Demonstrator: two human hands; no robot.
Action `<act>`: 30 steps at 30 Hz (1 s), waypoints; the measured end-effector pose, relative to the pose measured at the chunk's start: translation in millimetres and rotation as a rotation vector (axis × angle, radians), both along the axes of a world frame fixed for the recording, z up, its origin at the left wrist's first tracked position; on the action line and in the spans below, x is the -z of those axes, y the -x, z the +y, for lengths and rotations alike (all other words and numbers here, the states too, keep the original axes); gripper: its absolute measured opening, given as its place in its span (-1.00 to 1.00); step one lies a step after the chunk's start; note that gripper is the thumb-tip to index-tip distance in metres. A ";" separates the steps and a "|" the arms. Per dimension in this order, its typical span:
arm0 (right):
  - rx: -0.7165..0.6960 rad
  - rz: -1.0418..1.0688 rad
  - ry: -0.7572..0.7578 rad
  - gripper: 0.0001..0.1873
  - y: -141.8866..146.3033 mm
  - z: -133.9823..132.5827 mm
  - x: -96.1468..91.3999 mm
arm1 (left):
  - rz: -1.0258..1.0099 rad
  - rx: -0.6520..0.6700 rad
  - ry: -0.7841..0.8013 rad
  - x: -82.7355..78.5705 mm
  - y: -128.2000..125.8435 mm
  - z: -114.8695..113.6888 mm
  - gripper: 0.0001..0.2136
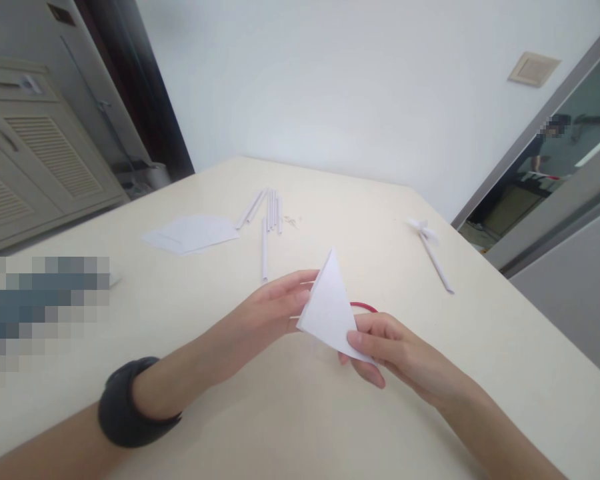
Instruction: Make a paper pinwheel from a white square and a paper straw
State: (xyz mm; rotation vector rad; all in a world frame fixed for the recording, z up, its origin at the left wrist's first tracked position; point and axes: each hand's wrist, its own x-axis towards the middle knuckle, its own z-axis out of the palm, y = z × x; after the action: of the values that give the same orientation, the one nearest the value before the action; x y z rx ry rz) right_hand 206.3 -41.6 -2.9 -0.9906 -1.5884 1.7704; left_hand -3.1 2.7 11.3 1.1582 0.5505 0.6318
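A white sheet of paper folded into a triangle [330, 307] is held up over the table, its point upward. My right hand [393, 347] pinches its lower right corner, thumb in front and fingers behind. At the left edge, my left hand [275, 303] holds the paper with the thumb by the edge; its fingertips are partly hidden behind the paper. Just beyond the right hand shows a red curved handle [364, 307], mostly covered by the paper and the hand. A black band [130, 403] is on my left wrist.
Several rolled paper tubes [265, 250] lie farther back, with small bits [293, 221] beside them. White sheets [190, 233] are stacked at left. A paper pinwheel on a paper stick [435, 260] lies at right on the table [380, 220]. A person [540, 147] shows beyond the opening.
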 end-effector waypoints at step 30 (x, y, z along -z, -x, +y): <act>0.266 -0.099 -0.022 -0.72 17.5 -5.3 -4.0 | 0.306 -0.208 -0.019 11.3 2.9 -3.6 -0.60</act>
State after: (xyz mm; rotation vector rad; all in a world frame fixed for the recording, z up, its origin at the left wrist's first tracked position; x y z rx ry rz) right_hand 188.8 -46.9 1.0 -1.2336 -1.4545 1.5408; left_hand -6.0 -0.8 0.0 1.2334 0.9361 0.6416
